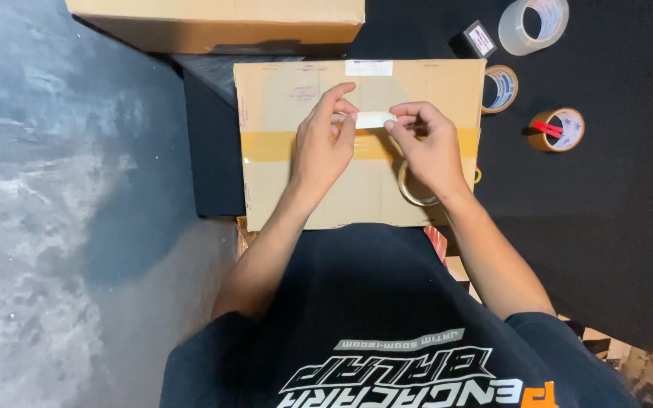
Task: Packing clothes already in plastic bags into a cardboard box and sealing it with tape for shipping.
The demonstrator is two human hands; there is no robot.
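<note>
While both my hands hover over the flat cardboard box [357,143], a small white strip [374,119] sits pinched between them, right above the brown tape band [266,145] that runs left to right across the box. My left hand [325,145] has its fingertips closed on the left end of that strip, thumb tucked under, fingers curled over. My right hand [430,147] nips the right end between thumb and forefinger, and there's a tape roll [411,185] hanging around that hand on the near side, resting against the cardboard. So the strip bridges the gap between my two grips, just far of my knuckles, held flat and level.

Off to the right on the black surface [614,227] sit a clear tape roll [533,25], a smaller roll [500,88] just beside the box edge, and a brown roll [558,129] with a red piece on it. A bigger carton [221,23] lies at the far side.
</note>
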